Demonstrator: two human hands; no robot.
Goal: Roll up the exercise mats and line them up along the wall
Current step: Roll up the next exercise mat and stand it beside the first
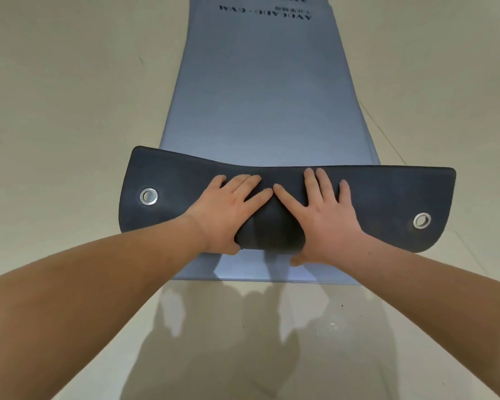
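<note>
A long blue-grey exercise mat [260, 96] lies flat on the floor and runs away from me, with black lettering at its far end. Its near end is folded over, showing the dark underside [387, 197] with a metal eyelet near each corner. My left hand [231, 212] and my right hand [324, 215] lie side by side on the middle of this fold. Their fingers are spread and press down on top, while the thumbs tuck under the near edge of the fold. The fold bulges up between the hands.
Pale glossy floor tiles [70, 111] lie on both sides of the mat and in front of me, with my shadow on them. A left eyelet [148, 196] and a right eyelet [422, 220] mark the folded end. No wall or other mat shows.
</note>
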